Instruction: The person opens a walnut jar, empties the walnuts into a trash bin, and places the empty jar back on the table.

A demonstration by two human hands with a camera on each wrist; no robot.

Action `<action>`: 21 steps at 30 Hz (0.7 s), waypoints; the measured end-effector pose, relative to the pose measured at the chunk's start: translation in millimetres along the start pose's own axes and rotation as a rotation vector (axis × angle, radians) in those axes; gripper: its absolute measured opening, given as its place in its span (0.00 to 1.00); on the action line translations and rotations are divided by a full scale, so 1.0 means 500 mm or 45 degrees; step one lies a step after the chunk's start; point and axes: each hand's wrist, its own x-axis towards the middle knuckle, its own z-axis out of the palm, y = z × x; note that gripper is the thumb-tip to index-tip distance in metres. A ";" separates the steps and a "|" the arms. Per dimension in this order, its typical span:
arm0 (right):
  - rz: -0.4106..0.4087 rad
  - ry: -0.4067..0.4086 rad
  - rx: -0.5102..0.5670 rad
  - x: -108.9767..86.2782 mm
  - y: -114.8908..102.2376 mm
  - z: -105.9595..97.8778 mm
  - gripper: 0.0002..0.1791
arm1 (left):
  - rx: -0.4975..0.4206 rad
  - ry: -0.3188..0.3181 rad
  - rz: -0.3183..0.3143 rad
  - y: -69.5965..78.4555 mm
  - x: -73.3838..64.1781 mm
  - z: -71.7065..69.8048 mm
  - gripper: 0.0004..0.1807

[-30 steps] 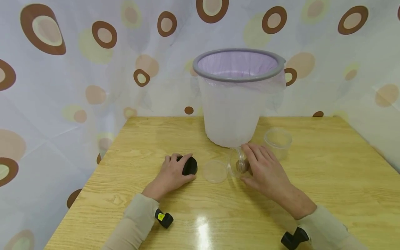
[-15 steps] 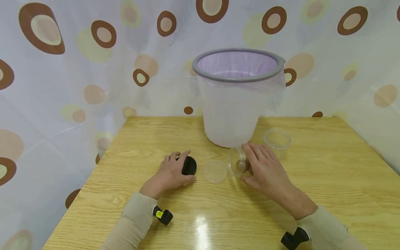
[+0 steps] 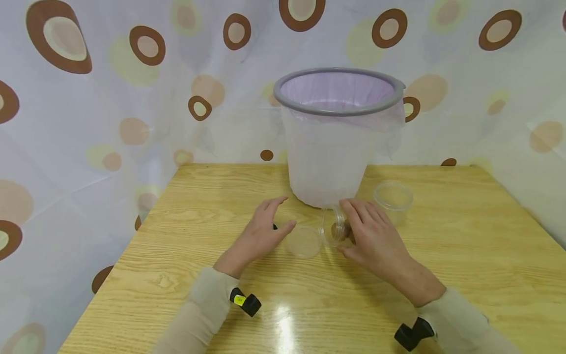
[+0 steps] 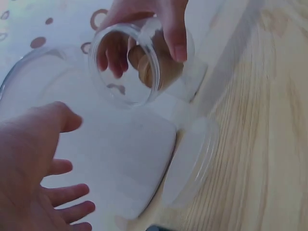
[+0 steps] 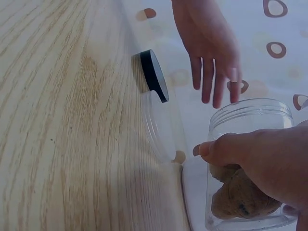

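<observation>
My right hand (image 3: 380, 246) grips a clear screw-top jar (image 3: 328, 227) lying tilted on its side, its open mouth toward my left hand. Brown, rounded lumps (image 5: 245, 197) show inside the jar in the right wrist view. My left hand (image 3: 261, 231) hovers left of the jar, fingers spread and holding nothing. Below it lies a black lid (image 5: 155, 76), mostly hidden by that hand in the head view. Between the hands, a clear round lid (image 3: 302, 243) rests flat on the table.
A white bin (image 3: 325, 157) with a grey rim and a lilac liner stands behind the jar. Right of it, beyond my right hand, sits a second clear round container (image 3: 393, 196). A patterned curtain (image 3: 239, 98) hangs along the wooden table's (image 3: 185, 196) back edge.
My left hand has let go of the black lid and moved up and right, toward the jar's mouth. The right hand and jar have shifted only slightly.
</observation>
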 end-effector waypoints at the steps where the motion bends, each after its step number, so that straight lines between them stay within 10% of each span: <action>1: -0.002 0.002 -0.001 0.001 0.000 -0.001 0.58 | -0.044 0.017 0.019 0.005 0.004 0.005 0.35; 7: -0.025 0.032 -0.005 0.007 0.001 -0.002 0.58 | -0.314 0.069 0.126 0.027 0.025 0.047 0.30; 21: -0.051 0.040 0.010 0.028 0.001 -0.006 0.58 | -0.976 0.024 -0.015 0.063 0.057 0.099 0.27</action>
